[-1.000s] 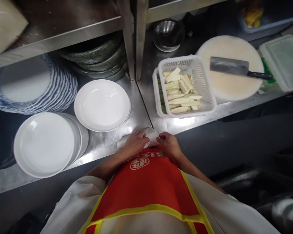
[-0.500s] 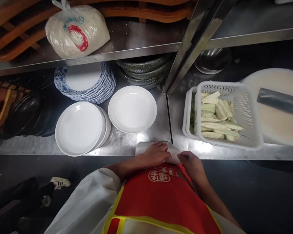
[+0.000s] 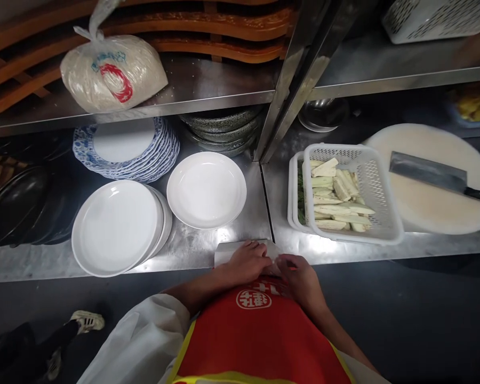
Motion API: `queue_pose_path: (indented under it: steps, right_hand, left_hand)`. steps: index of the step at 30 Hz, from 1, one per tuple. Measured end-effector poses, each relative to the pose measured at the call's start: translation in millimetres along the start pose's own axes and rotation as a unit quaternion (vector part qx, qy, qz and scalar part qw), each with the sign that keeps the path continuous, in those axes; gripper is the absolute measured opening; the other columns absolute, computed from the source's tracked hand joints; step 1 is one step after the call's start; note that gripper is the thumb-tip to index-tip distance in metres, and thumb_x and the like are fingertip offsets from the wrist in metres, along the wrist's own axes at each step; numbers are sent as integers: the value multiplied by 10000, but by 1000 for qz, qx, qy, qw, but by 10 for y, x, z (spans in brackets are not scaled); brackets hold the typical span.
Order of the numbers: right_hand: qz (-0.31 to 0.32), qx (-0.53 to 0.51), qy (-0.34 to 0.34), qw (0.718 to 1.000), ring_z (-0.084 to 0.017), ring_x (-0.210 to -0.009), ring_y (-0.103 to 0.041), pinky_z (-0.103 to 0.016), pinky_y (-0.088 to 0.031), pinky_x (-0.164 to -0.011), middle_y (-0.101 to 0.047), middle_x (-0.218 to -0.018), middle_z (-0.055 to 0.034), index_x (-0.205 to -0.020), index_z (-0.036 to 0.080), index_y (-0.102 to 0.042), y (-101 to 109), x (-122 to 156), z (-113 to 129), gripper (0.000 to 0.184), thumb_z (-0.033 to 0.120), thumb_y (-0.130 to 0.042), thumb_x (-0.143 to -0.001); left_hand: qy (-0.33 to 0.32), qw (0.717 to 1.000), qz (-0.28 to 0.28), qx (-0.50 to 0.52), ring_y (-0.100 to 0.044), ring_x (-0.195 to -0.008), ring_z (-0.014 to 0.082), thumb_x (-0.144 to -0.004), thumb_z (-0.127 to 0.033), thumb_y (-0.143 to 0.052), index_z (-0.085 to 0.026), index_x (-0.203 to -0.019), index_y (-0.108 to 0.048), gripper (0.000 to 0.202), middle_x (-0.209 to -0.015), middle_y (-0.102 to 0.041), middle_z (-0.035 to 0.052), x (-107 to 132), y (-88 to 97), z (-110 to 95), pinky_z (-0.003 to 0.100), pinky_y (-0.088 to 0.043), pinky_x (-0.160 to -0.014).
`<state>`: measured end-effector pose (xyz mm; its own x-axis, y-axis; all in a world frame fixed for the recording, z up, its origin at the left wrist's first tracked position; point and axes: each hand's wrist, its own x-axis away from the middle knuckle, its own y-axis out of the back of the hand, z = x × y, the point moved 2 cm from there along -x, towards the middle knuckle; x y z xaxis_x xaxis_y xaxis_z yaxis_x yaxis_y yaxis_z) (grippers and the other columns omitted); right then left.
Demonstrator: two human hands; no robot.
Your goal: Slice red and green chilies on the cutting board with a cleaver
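Observation:
At the counter's front edge, against the red apron (image 3: 264, 336), lies a whitish roll of plastic film (image 3: 223, 253). My left hand (image 3: 248, 261) is wrapped over the top of this roll, its fingers curled. Beside it, my right hand (image 3: 300, 274) pinches thumb to finger at the roll's right end, where thin film seems to lift; the exact edge is hard to make out. Just beyond the hands sits a single white plate (image 3: 207, 190). To its left is a stack of white plates (image 3: 116, 226).
A white basket (image 3: 384, 213) of pale peeled eggplant strips (image 3: 338, 192) stands right, near a round cutting board (image 3: 440, 216) bearing a cleaver (image 3: 428, 170). Blue-patterned plates (image 3: 124, 141) and dark speckled bowls (image 3: 228, 125) sit under a shelf holding a tied bag (image 3: 114, 74). Someone's shoe (image 3: 88, 321) shows lower left.
The view has shifted right, bringing the cleaver's handle and an upper basket into sight. Both hands stay at the roll, the right hand now slightly nearer the left.

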<state>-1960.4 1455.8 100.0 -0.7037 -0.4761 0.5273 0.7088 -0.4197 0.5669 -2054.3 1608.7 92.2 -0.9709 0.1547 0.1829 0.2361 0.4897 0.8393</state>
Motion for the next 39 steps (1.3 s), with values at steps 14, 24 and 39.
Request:
queue_pose_path:
  steps: [14,24,39]
  right_hand:
    - [59,193,-4,979,-306,-1005,-658,-344,-448,-785,-692,-1130,-161,-1272,139,-603,98,251,243,414,292,-442,-922]
    - [15,-35,-77,996,-239,-870,-665,-309,-465,-744,-717,-965,-115,-1079,136,-654,114,135,1,397,396,-572,-790]
    - [152,-77,-56,984,-119,-534,-430,-243,-295,-500,-502,-541,34,-635,179,-553,48,-4,-118,372,524,-610,-764]
  left_hand:
    - [23,1000,4,14,-527,-936,210,-936,-262,-508,-201,-917,-697,199,-977,-598,55,-7,31,-19,355,-402,-839]
    - [17,1000,19,9,-509,-955,222,-945,-248,-480,-205,-946,-699,223,-991,-591,57,-33,15,-30,359,-388,-844]
    - [20,999,37,19,-530,-995,220,-920,-196,-472,-206,-943,-694,224,-1050,-607,57,44,77,-1,360,-395,-868]
